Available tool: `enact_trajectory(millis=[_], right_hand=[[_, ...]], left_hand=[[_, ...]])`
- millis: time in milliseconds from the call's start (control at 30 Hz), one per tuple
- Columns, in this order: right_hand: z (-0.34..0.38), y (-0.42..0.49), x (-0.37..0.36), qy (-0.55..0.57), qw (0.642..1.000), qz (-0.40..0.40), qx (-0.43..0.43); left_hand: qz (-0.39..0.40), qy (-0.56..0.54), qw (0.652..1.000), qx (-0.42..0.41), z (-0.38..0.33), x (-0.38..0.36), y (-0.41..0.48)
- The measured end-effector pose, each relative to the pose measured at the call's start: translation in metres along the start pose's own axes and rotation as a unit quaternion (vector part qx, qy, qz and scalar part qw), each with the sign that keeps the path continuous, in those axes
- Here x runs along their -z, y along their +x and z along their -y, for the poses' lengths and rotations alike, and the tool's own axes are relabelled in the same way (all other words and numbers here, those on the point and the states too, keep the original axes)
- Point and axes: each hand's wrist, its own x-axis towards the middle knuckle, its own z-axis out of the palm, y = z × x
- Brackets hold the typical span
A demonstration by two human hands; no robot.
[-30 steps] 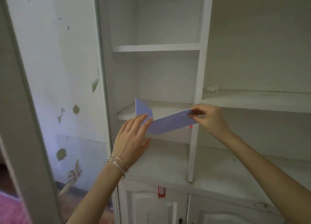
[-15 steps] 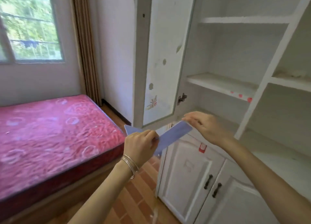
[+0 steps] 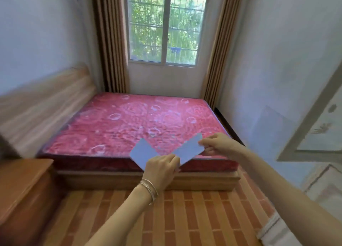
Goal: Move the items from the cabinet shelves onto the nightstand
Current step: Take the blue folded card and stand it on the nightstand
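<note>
A pale blue folded sheet of paper (image 3: pixel 190 150) is held out in front of me over the foot of the bed. My left hand (image 3: pixel 162 169), with thin bangles on the wrist, pinches it at the fold in the middle. My right hand (image 3: pixel 219 144) grips its right end between thumb and fingers. The left flap (image 3: pixel 142 154) of the paper sticks out past my left hand. A wooden nightstand (image 3: pixel 24 181) stands at the lower left, beside the bed. The white cabinet door (image 3: pixel 322 127) shows at the right edge; its shelves are out of view.
A bed with a red patterned mattress (image 3: pixel 133 123) and a wooden headboard (image 3: pixel 46 101) fills the middle. Behind it are a barred window (image 3: pixel 164 27) and brown curtains (image 3: pixel 111 40). The floor (image 3: pixel 185 218) has orange brick-pattern tiles.
The view has swung left from the cabinet shelves to the bed and window. Both hands have carried the blue paper away from the shelf, still holding it.
</note>
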Motion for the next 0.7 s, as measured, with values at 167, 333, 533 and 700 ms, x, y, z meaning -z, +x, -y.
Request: enact_trajectory(millis=[167,333,533,700], right_hand=[[0.077,0.035,-0.149,-0.269,0.947,-0.016,0.177],[0.148,0.056,-0.268,-0.386,0.877,0.034,0.285],[0.201,0.073,-0.378,-0.396,0.839,0.115,0.356],[0.224,0.108,-0.455,-0.412,0.805,0.176,0.389]], left_hand=[[0.055,0.063,0.995,0.058,0.141,0.069,-0.080],[0.041,0.077,0.980,0.181,0.259,0.148,-0.141],[0.013,0.043,0.971,0.234,0.333,0.201,-0.199],[-0.035,-0.011,0.950,0.310,0.370,0.208,-0.237]])
